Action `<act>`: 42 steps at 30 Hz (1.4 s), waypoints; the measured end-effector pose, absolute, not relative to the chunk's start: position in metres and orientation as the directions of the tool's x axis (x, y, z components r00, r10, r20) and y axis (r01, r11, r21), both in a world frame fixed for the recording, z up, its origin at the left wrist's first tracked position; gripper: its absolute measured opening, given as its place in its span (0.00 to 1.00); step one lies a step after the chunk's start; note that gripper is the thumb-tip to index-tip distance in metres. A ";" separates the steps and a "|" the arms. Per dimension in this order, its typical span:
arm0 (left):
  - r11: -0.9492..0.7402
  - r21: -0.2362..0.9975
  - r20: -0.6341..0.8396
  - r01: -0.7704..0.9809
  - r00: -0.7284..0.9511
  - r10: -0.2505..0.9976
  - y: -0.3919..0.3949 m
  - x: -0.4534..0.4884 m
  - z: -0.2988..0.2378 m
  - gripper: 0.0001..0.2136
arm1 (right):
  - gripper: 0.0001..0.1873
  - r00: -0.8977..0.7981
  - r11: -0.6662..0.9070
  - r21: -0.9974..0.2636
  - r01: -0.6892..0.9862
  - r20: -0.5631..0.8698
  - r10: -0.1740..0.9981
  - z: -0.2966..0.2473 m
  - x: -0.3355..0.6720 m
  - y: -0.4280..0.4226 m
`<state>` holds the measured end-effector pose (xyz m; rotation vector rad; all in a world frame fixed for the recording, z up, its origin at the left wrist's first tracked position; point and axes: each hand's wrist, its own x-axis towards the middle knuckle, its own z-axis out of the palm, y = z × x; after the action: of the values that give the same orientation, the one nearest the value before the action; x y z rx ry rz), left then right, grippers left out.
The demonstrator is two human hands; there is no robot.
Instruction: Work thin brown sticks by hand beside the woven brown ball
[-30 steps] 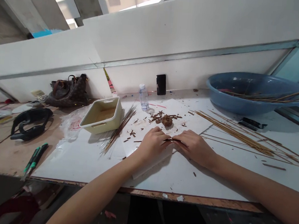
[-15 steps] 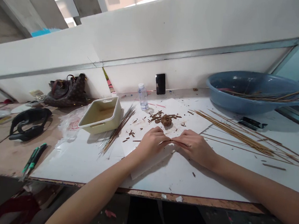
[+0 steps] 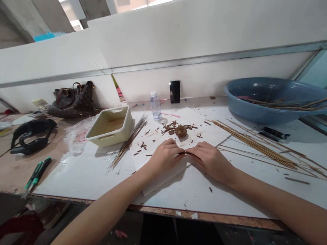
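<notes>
My left hand (image 3: 168,153) and my right hand (image 3: 204,156) meet at the fingertips above the white paper. Both are closed in a pinch, and a small dark bit shows where they touch; its kind is hidden by the fingers. Just beyond the hands lies a rough brown lump (image 3: 181,131), like clay or paste, with several short brown pieces (image 3: 170,127) scattered around it. To the right of my right hand, long thin brown sticks (image 3: 255,145) are spread in a loose bundle. Left of my left hand, more thin rods (image 3: 130,140) lie in a bunch.
A cream plastic tub (image 3: 108,139), a clear bottle (image 3: 155,108) and an upright phone (image 3: 175,92) stand behind. A blue basin (image 3: 266,113) with sticks is at the right. At the left are a handbag (image 3: 71,102), a black headset (image 3: 32,136) and green-black handled pliers (image 3: 38,173).
The hands stay together in nearly the same spot, with fingers slightly shifted. A sliver of brown that showed at the fingertips is now mostly covered. The view has moved slightly.
</notes>
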<state>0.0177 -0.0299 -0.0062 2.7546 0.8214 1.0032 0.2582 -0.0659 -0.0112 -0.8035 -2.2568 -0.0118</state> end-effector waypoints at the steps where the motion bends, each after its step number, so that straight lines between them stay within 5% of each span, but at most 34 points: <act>1: -0.850 0.266 0.576 0.454 0.632 0.518 -0.031 0.018 -0.005 0.07 | 0.11 -0.533 0.802 -0.225 0.553 0.645 0.548 -0.012 0.259 -0.066; 17: -0.853 0.365 0.558 0.374 0.645 0.522 -0.029 0.013 -0.004 0.10 | 0.12 -0.530 0.824 -0.260 0.504 0.661 0.532 -0.012 0.262 -0.069; 42: -0.885 0.184 0.554 0.427 0.699 0.452 -0.031 0.015 -0.005 0.11 | 0.13 -0.542 0.821 -0.240 0.518 0.651 0.532 -0.010 0.259 -0.069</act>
<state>0.0153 -0.0313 -0.0052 2.8568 0.7396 0.9493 0.2591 -0.0694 -0.0101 -0.7650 -2.2487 0.0241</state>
